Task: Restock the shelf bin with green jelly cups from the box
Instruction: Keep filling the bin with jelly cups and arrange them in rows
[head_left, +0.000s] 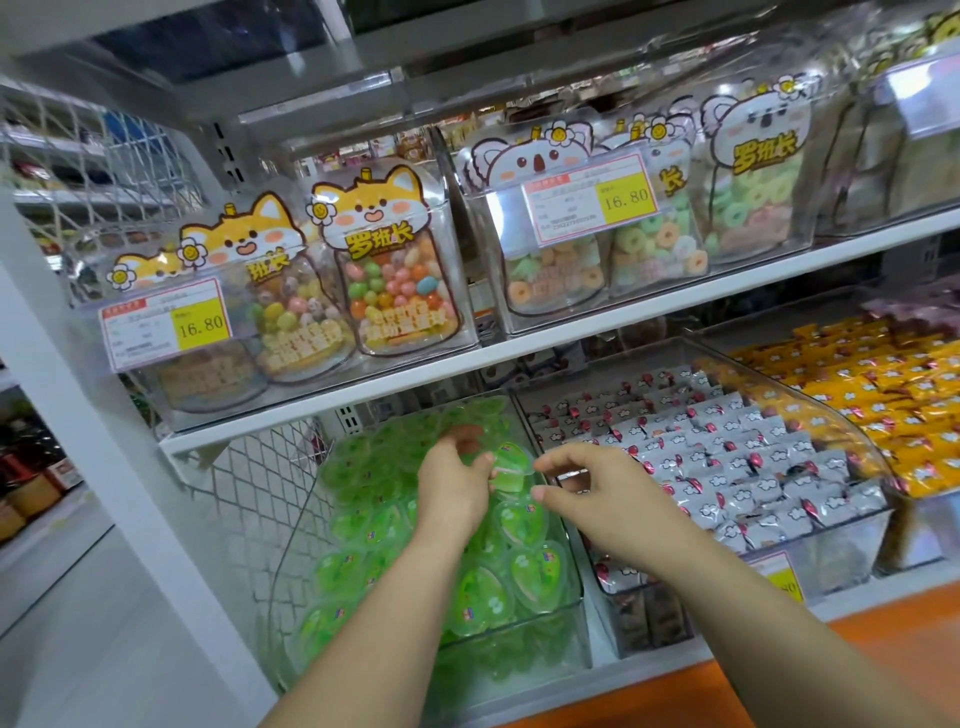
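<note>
Here, a green jelly cup (510, 470) is pinched over the clear bin (575, 582) by the outstretched left hand (451, 486). The right hand (597, 486) is held curled at its right rim, and whether it grips cannot be told.

We see only two arms of the person. The bare left forearm (384, 613) is uncovered from the bottom edge of the view up to the wrist, and the bare right forearm (737, 597) likewise from the lower right corner. Both look smooth and slender, narrowing toward the wrists. The bare left hand (452, 486) is compact with rounded knuckles. The bare right hand (602, 493) has slim fingers, and its thumb (540, 493) ends in a short, plain nail.
</note>
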